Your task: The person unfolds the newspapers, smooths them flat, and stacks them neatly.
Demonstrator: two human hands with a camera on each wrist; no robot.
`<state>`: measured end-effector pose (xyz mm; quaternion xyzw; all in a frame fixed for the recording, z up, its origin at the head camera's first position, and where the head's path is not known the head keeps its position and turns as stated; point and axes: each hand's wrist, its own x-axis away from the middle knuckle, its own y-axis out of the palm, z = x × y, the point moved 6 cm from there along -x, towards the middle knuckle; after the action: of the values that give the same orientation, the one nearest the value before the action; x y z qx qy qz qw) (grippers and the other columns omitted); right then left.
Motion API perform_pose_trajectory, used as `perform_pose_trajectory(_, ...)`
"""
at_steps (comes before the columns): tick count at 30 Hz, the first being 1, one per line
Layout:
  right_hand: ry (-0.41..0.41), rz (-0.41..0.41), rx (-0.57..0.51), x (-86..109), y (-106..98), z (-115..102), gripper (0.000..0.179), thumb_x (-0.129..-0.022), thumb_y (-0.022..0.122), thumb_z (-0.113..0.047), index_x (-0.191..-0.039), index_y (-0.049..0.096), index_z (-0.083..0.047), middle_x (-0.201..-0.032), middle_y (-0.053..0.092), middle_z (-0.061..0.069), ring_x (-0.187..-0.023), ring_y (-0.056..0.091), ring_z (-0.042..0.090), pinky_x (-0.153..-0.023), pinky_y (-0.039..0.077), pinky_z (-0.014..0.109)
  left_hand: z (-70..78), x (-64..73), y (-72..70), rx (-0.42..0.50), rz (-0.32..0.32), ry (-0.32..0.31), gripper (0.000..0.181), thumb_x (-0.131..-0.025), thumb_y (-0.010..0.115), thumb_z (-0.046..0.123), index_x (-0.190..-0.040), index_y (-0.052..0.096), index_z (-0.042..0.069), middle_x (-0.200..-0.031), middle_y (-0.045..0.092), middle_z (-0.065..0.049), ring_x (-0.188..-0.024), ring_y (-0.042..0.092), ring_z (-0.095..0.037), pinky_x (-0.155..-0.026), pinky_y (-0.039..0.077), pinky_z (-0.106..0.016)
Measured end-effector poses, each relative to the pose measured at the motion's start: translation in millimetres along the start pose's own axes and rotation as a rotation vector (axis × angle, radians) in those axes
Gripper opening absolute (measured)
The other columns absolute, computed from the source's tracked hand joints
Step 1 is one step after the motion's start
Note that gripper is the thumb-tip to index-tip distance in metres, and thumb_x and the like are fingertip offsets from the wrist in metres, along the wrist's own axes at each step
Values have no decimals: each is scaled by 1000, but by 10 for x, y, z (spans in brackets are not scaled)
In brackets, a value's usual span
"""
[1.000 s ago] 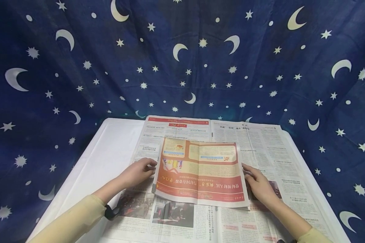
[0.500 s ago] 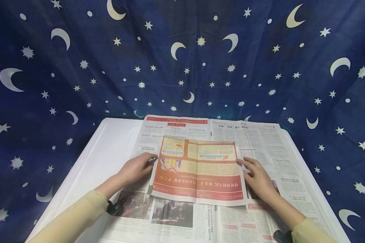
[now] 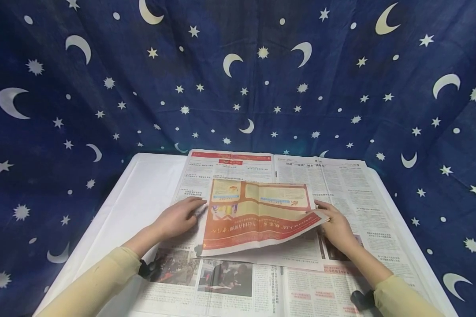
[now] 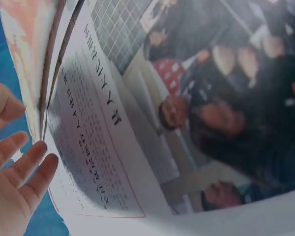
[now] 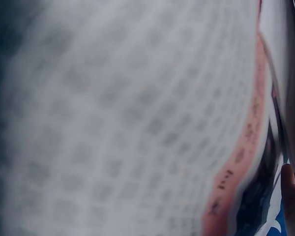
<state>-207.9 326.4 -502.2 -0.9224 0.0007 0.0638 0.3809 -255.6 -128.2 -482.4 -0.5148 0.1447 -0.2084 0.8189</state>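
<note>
A folded newspaper (image 3: 238, 233) with an orange and red page lies in the middle of the table, on top of a spread newspaper. My right hand (image 3: 339, 226) pinches its near right corner, which is raised and bends the page upward; a paler layer shows beneath. Beside the left edge, my left hand (image 3: 178, 218) rests with relaxed fingers. In the left wrist view, that hand's fingertips (image 4: 48, 164) are right at the edge of the paper layers. Blurred print fills the right wrist view, with fingers (image 5: 289, 189) at its right border.
The spread newspaper (image 3: 341, 193), with printed photos, covers most of the white table (image 3: 146, 185). A dark blue curtain (image 3: 238, 79) with moons and stars hangs behind and at both sides. A dark strap (image 3: 144, 268) sits at the left wrist.
The folded newspaper's near right corner has come up from lying flat and now curls away in my right hand's grip. My left hand has shifted slightly and stays beside the left edge.
</note>
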Motion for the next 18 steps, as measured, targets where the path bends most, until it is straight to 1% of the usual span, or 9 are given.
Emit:
perform_pose_trajectory(3, 3, 14, 11, -26, -34, -22, 35, -108, 54, -28, -127, 71, -3, -153, 46, 17, -130, 52, 43, -91, 56, 43, -6, -26, 12, -3, -23, 23, 61, -95, 69, 22, -153, 50, 17, -157, 44, -13, -142, 43, -37, -111, 41, -56)
perform_pose_trajectory(4, 9, 13, 1, -34, -46, -28, 36, -108, 53, -28, -129, 69, -3, -153, 46, 18, -130, 52, 44, -90, 57, 44, 1, -43, 17, -5, -27, 36, 63, -96, 70, 26, -155, 48, 19, -159, 42, -13, -143, 42, -38, -112, 39, -57)
perform_pose_trajectory(5, 19, 11, -15, -44, -57, -31, 39, -108, 53, -30, -133, 66, -2, -153, 47, 19, -130, 51, 45, -94, 56, 47, 9, -66, 17, -9, -26, 48, 64, -97, 70, 30, -155, 47, 21, -160, 40, -13, -144, 40, -38, -112, 38, -58)
perform_pose_trajectory(7, 55, 1, -61, -76, -72, -26, 46, -108, 52, -37, -138, 64, -5, -152, 49, 18, -137, 46, 46, -103, 49, 55, 35, -131, 7, -21, -5, 80, 63, -98, 69, 36, -155, 47, 22, -160, 40, -13, -143, 41, -39, -113, 37, -59)
perform_pose_trajectory(10, 126, -10, -149, -124, -88, -29, 60, -106, 50, -51, -146, 56, -7, -150, 50, 19, -135, 50, 45, -104, 47, 58, 78, -253, -42, -13, 53, 108, 52, -101, 65, 32, -150, 54, 19, -157, 45, -14, -140, 44, -40, -112, 38, -59)
perform_pose_trajectory(12, 156, -2, -184, -176, -95, -39, 68, -103, 49, -58, -147, 54, -6, -148, 53, 20, -131, 54, 42, -103, 49, 54, 76, -338, -82, 30, 89, 85, 44, -102, 64, 28, -145, 61, 17, -152, 51, -13, -138, 48, -39, -112, 39, -58)
perform_pose_trajectory(15, 165, 34, -213, -277, -114, -65, 71, -102, 50, -60, -145, 55, -3, -144, 56, 20, -130, 56, 38, -103, 51, 43, 39, -443, -134, 123, 121, 5, 36, -104, 60, 29, -138, 66, 18, -142, 61, -9, -132, 55, -34, -110, 42, -55)
perform_pose_trajectory(17, 155, 59, -217, -352, -129, -82, 67, -103, 52, -56, -141, 57, -2, -140, 59, 19, -130, 56, 36, -101, 52, 37, 7, -499, -155, 178, 128, -39, 37, -107, 53, 34, -138, 66, 18, -127, 70, -7, -118, 64, -29, -102, 49, -52)
perform_pose_trajectory(18, 145, 71, -208, -391, -140, -90, 64, -103, 53, -54, -140, 58, -2, -139, 60, 18, -130, 56, 35, -102, 52, 36, -6, -526, -162, 203, 126, -54, 39, -108, 49, 38, -139, 65, 18, -116, 72, -8, -107, 68, -28, -94, 53, -50)
